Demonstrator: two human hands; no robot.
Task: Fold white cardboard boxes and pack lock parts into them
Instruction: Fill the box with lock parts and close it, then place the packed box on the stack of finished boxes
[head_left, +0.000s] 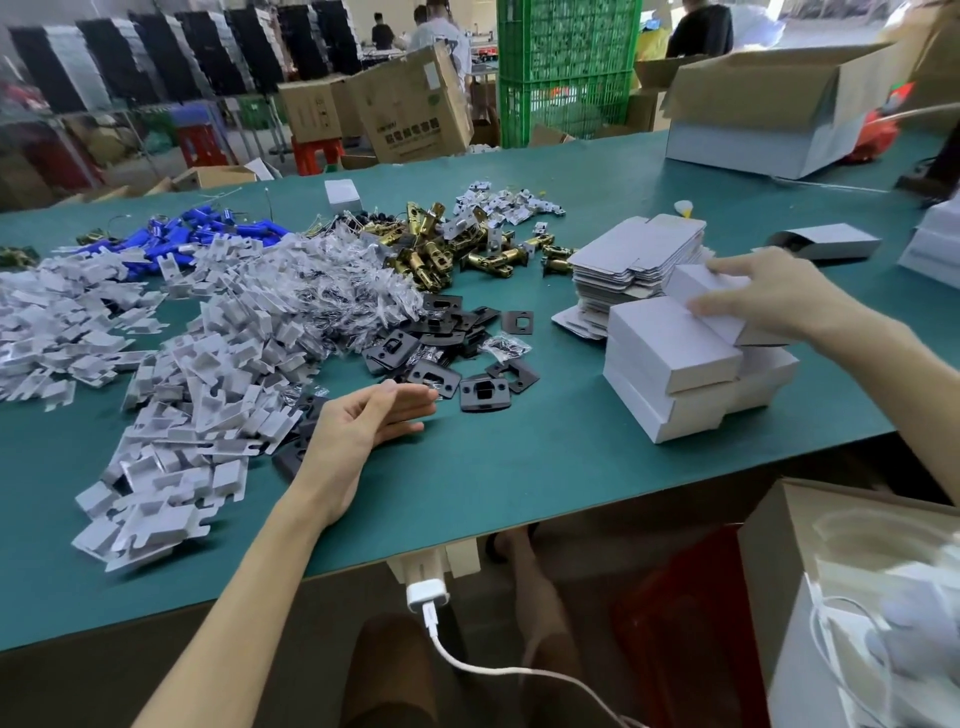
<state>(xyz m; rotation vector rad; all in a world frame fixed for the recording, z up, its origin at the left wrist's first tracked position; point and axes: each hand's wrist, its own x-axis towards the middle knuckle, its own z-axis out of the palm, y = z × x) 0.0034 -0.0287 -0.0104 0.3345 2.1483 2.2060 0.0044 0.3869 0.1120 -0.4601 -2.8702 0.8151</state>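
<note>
The right hand holds a folded box between thumb and outstretched fingers, tilted, its lower edge resting on top of the stack of finished boxes; this looks like a box being set down. The left hand hovers well to the left of that stack, fingers straight and relaxed, holding nothing, its tips just short of the black strike plates. The pile of flat blanks sits just behind the stack and touches it, long axis running away and to the right; the right hand is much the nearer (almost over it), so the next blank is probably its to take. The brass latches lie far-left of the stack, on the left hand's side.
</note>
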